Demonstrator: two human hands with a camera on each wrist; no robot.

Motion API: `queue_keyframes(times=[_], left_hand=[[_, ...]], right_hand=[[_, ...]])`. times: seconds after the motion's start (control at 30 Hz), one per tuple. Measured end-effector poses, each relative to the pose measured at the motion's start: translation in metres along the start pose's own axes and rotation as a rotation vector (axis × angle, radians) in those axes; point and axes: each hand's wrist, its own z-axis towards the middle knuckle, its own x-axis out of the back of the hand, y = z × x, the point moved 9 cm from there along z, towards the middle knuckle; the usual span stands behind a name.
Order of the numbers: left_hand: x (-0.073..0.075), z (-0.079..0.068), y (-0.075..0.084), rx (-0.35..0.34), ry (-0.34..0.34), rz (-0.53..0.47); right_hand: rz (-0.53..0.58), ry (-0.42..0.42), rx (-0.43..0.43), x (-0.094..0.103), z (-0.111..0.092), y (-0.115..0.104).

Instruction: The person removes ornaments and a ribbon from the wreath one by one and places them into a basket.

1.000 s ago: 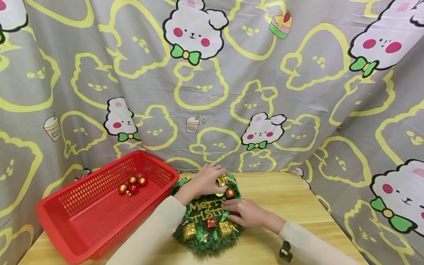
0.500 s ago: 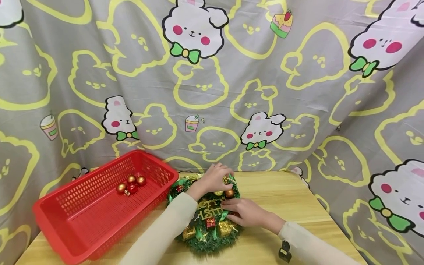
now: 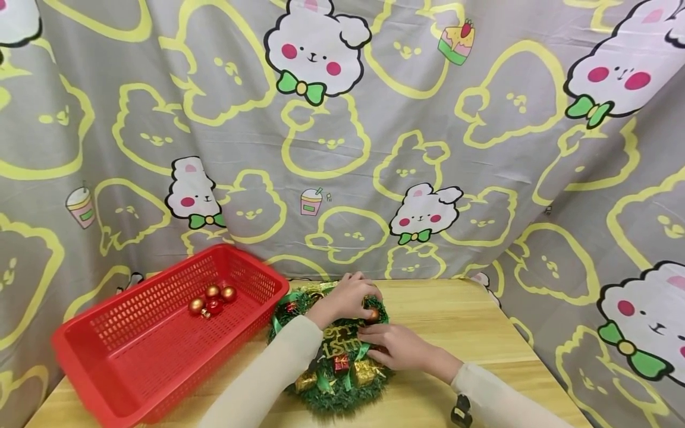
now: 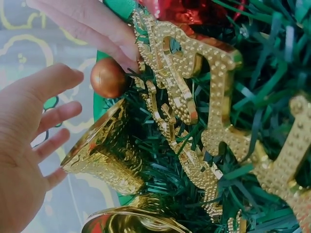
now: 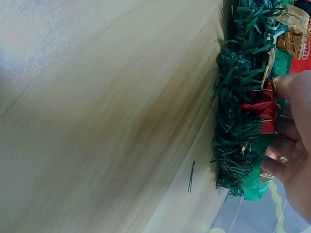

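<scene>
A green Christmas wreath with gold lettering lies on the wooden table. My left hand is over its upper right part. In the left wrist view its fingers are loosely curved and hold nothing, the uppermost fingertip close beside a copper-coloured ball. A gold bell sits below the ball, at the lower fingers. My right hand holds the wreath's right side. In the right wrist view, its thumb and fingers lie around a small red foil parcel in the greenery.
A red plastic basket stands left of the wreath, with gold balls and a red ornament in it. A patterned curtain hangs behind the table. A thin dark wire lies on the table beside the wreath.
My left hand has left the gold bell and moved right and slightly down to the copper-coloured ball. The right hand stays on the wreath's right side.
</scene>
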Motion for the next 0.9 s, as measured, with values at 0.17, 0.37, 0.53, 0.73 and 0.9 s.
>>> queue_keyframes(times=[0.17, 0.37, 0.53, 0.73, 0.9], left_hand=[[-0.007, 0.001, 0.000, -0.002, -0.040, 0.036], [-0.015, 0.002, 0.000, -0.011, -0.066, 0.057], [-0.020, 0.002, 0.001, -0.012, -0.084, 0.063], [-0.020, 0.004, 0.001, -0.009, -0.080, 0.092], [-0.019, 0.004, -0.001, 0.003, -0.082, 0.101]], right_hand=[[0.002, 0.003, 0.007, 0.000, -0.001, -0.001], [0.014, -0.001, -0.010, 0.001, -0.002, -0.002], [0.010, 0.000, -0.013, -0.001, -0.002, -0.002], [-0.001, 0.010, -0.010, 0.001, -0.001, -0.002], [-0.005, 0.010, -0.007, 0.003, -0.001, -0.002]])
